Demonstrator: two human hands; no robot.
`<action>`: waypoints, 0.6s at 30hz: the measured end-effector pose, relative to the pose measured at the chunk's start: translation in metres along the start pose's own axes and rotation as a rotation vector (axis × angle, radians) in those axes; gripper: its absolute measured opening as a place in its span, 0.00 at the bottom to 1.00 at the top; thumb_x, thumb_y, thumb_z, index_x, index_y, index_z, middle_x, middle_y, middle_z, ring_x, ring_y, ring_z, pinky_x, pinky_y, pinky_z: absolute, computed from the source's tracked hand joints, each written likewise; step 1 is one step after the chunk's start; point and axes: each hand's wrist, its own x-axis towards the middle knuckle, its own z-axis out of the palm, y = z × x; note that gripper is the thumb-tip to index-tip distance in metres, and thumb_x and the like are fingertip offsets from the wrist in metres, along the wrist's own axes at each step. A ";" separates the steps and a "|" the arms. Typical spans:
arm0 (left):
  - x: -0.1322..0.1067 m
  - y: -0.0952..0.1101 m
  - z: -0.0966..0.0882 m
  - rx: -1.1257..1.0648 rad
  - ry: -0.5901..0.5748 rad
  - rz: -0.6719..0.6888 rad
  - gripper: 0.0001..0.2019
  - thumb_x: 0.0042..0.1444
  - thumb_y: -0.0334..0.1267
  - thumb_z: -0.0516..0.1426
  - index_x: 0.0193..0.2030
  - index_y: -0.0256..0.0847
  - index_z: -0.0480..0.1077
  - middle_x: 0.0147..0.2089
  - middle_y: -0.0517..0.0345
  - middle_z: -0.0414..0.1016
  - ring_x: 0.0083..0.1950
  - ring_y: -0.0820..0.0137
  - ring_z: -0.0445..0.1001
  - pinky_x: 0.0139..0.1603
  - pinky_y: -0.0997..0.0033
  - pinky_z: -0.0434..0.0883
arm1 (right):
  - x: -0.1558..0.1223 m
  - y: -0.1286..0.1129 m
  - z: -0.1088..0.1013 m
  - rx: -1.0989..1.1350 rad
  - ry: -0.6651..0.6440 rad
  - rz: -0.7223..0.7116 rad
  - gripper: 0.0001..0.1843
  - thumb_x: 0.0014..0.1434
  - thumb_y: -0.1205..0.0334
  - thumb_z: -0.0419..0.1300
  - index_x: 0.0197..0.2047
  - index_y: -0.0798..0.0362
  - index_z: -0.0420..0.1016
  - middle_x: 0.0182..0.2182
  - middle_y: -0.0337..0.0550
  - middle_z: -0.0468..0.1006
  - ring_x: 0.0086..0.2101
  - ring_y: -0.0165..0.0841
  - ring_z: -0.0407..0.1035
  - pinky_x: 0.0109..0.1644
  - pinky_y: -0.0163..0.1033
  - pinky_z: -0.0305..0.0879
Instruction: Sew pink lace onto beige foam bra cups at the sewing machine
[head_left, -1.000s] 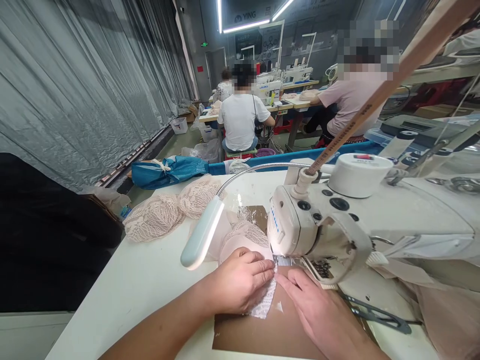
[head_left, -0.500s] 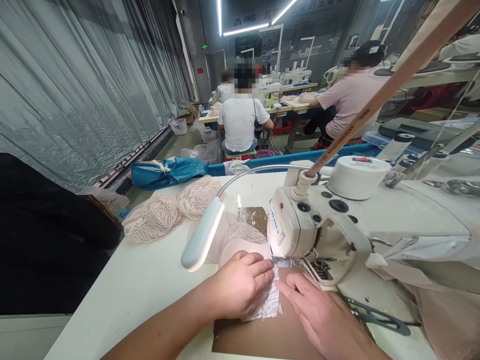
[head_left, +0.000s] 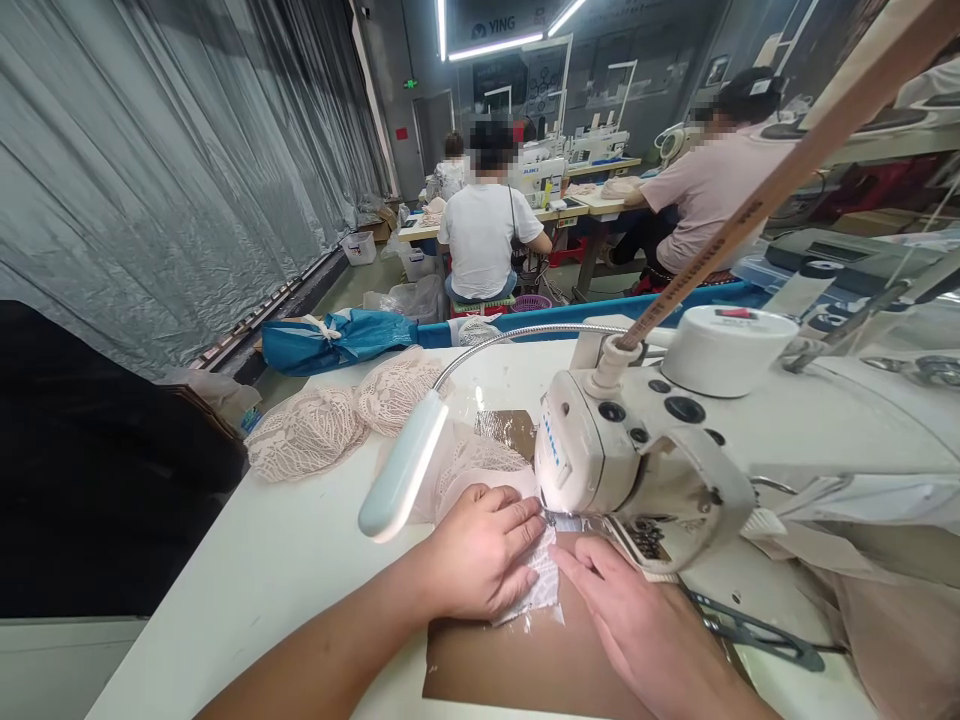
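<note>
left hand (head_left: 484, 555) palm down, fingers flat and together, pointing right, forearm running in from lower left; right hand (head_left: 626, 615) palm down, index extended toward left fingertips, hands nearly touching, neither one gripping

both hands (head_left: 551, 590) flat on lace piece (head_left: 541, 588) beside sewing machine (head_left: 637, 460).

- A garment sewing workshop: an industrial sewing machine (head_left: 645, 450) stands on a white worktable (head_left: 285, 560), with a gooseneck lamp (head_left: 394, 480) bent towards the needle area.
- Lace bra cups (head_left: 337, 415) lie piled at the table's far corner.
- Further back, a person in a white T-shirt (head_left: 487, 240) and a person in a pink top (head_left: 705, 195) sit at tables with more sewing machines (head_left: 536, 175).
- Strip lights (head_left: 495, 47) run overhead, and plastic sheeting (head_left: 150, 170) covers the left wall.
</note>
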 end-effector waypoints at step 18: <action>-0.006 0.001 -0.001 -0.044 0.008 0.093 0.19 0.63 0.44 0.50 0.54 0.36 0.67 0.57 0.45 0.69 0.54 0.59 0.66 0.54 0.58 0.61 | -0.016 0.004 0.002 0.190 -0.048 -0.067 0.23 0.58 0.75 0.45 0.48 0.49 0.74 0.32 0.44 0.74 0.30 0.34 0.66 0.34 0.37 0.61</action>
